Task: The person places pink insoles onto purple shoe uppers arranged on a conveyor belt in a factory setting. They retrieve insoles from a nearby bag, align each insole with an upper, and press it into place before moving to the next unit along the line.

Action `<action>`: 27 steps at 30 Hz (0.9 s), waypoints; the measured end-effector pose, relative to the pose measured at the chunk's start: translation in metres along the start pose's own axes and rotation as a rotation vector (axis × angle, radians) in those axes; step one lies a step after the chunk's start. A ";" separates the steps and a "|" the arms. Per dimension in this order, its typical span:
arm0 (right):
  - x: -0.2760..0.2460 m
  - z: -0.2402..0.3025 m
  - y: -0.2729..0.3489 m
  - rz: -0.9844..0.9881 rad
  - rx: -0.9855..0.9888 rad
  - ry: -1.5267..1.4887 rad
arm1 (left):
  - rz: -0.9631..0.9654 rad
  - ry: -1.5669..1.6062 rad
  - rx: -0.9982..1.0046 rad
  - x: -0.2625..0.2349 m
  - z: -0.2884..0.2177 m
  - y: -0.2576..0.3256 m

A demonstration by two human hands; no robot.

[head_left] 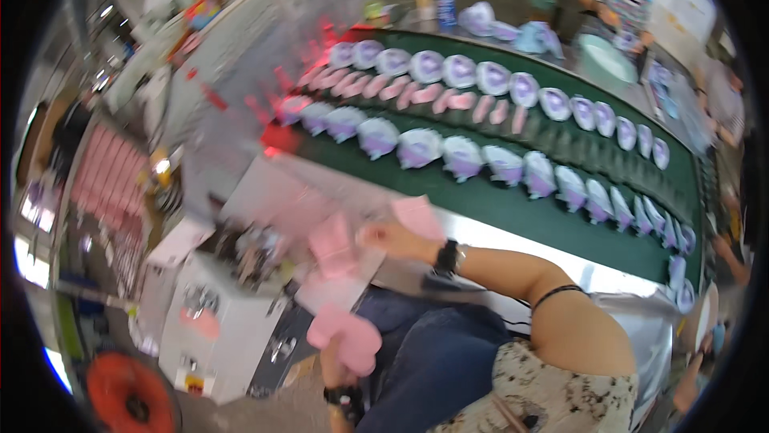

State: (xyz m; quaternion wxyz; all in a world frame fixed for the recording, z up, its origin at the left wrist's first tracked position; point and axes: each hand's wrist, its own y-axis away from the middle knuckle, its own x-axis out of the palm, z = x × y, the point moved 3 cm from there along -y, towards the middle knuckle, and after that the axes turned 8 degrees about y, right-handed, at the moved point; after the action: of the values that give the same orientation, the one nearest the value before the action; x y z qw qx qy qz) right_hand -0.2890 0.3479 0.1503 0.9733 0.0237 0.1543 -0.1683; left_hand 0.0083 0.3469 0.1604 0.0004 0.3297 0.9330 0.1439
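Your left hand (332,359) is gripping a pink lobed piece (350,338) at its edge, with the fingers closing on it. Your right hand (394,239) is extending over the pale worktop (268,185); blur is obscuring its fingertips, so you cannot tell whether they are gripping. A pink sheet (418,215) is lying just beside these fingers, on their far side, and a pink stack (332,245) is lying near them to the left.

Beyond the right fingers, a green conveyor belt (521,213) is carrying two rows of white-and-purple cup-shaped pieces (421,147); the far row is showing purple centres inside white rims. Small pink pieces (460,101) are lying between the rows.

Containers: well beyond the right fingers, a blue bottle (446,8) is standing upright, its contents not showing. Farther right, a pale green basin (606,60) is sitting; you cannot tell its contents.
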 end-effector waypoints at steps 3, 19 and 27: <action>0.080 0.057 0.044 0.488 -0.090 0.171 | -0.219 -0.121 0.103 -0.009 0.000 0.009; 0.133 0.040 -0.145 -0.054 -0.051 0.216 | -0.384 0.856 -0.375 -0.015 0.013 0.057; 0.131 0.071 -0.148 -0.156 -0.071 0.551 | -0.443 0.877 -0.421 -0.026 0.017 0.070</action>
State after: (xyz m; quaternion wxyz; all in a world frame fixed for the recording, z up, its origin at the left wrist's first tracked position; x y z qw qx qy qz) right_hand -0.2005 0.1595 0.1778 0.8791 0.0226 0.4200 -0.2244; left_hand 0.0732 0.3874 0.1601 -0.2929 0.0265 0.8438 0.4489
